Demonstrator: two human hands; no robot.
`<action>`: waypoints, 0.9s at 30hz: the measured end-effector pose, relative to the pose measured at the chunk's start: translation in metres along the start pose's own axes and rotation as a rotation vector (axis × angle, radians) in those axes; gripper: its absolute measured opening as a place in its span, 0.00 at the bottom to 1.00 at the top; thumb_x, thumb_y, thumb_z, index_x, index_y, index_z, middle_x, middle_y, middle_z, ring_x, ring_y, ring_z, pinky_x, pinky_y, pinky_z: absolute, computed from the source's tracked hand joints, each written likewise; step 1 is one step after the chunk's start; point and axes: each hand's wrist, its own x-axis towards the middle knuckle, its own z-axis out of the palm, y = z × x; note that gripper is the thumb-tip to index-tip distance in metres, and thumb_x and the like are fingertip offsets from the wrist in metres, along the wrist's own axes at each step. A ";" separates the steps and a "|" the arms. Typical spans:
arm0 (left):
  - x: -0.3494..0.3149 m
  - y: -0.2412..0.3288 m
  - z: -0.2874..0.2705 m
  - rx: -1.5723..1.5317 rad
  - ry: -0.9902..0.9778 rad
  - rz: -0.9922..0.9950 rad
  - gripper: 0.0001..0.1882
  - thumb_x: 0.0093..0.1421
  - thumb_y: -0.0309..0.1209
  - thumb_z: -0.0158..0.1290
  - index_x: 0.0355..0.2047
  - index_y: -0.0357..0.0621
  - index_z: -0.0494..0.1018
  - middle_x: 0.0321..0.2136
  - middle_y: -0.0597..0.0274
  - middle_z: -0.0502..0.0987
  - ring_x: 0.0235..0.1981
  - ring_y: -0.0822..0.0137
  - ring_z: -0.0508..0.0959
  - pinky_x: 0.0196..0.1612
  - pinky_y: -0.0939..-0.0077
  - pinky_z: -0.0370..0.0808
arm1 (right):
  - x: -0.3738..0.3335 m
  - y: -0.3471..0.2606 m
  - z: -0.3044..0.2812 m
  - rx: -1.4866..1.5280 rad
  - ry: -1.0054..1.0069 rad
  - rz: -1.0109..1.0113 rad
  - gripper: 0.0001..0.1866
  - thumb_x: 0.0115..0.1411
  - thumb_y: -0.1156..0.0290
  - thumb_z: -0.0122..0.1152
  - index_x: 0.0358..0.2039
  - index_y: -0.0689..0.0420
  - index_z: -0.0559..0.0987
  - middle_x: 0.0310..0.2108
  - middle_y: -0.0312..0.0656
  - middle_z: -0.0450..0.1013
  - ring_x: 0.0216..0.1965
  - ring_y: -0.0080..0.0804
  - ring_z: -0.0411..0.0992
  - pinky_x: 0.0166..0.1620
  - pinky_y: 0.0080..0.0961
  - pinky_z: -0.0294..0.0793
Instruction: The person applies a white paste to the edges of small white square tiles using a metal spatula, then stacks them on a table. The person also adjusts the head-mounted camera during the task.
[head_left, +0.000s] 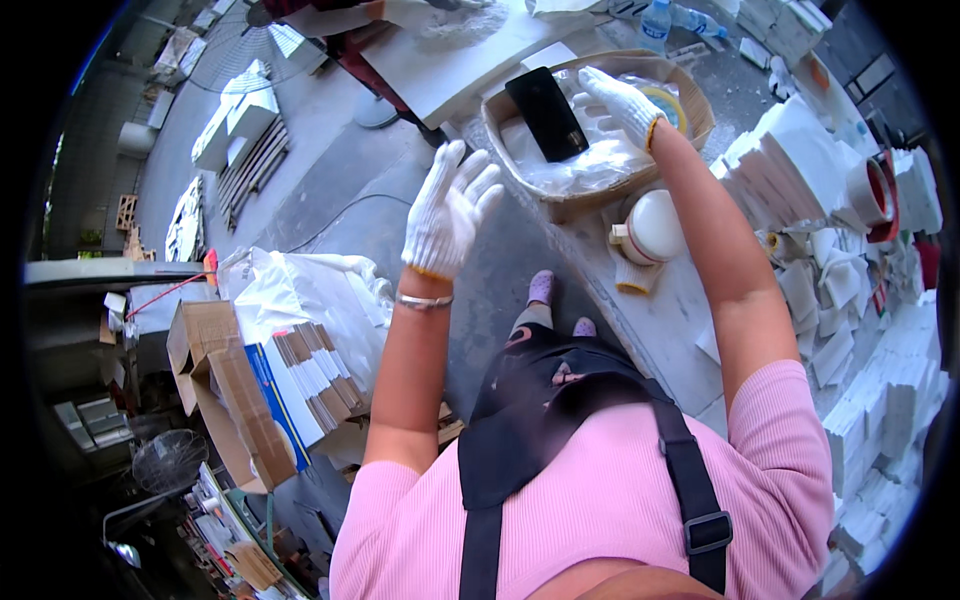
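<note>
My left hand [447, 218], in a white knitted glove, is raised over the floor. Its fingers are stretched apart and it holds nothing. My right hand [622, 106], gloved the same way, reaches over a shallow cardboard box [588, 204] with its fingers extended and nothing visible in them. Just left of those fingers, a black smartphone [543, 108] rests on clear plastic wrapping [600, 172] in the box. Partly hidden behind my right hand is a roll of yellowish tape [664, 104]. Nearer to me, a white rounded container [657, 228] sits by another white glove [636, 277].
White slabs [775, 165] and broken pieces [805, 290] crowd the right side. Water bottles [655, 25] stand beyond the box. At left are an open carton [235, 400] and white plastic sheeting [305, 290]. A person's arm [420, 12] shows over a white board [455, 65].
</note>
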 end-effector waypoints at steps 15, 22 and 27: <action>0.134 -0.037 0.004 -0.091 0.100 -0.326 0.46 0.64 0.49 0.56 0.71 0.44 0.44 0.72 0.44 0.40 0.72 0.46 0.44 0.71 0.53 0.43 | 0.032 0.024 -0.004 -0.070 0.137 0.062 0.32 0.70 0.46 0.49 0.66 0.52 0.67 0.58 0.36 0.71 0.55 0.25 0.68 0.58 0.26 0.67; 0.154 -0.051 -0.009 -0.133 0.109 -0.364 0.28 0.68 0.48 0.50 0.63 0.49 0.63 0.61 0.58 0.65 0.60 0.59 0.66 0.64 0.63 0.61 | 0.039 0.036 -0.009 -0.054 0.077 0.051 0.30 0.70 0.53 0.50 0.68 0.55 0.64 0.63 0.39 0.67 0.62 0.26 0.65 0.62 0.22 0.63; 0.155 -0.051 -0.008 -0.097 0.028 -0.360 0.32 0.68 0.50 0.50 0.66 0.48 0.59 0.65 0.58 0.59 0.64 0.59 0.61 0.65 0.65 0.57 | 0.037 0.031 -0.007 -0.126 0.098 -0.044 0.28 0.71 0.62 0.52 0.67 0.57 0.64 0.65 0.40 0.66 0.65 0.27 0.63 0.65 0.22 0.62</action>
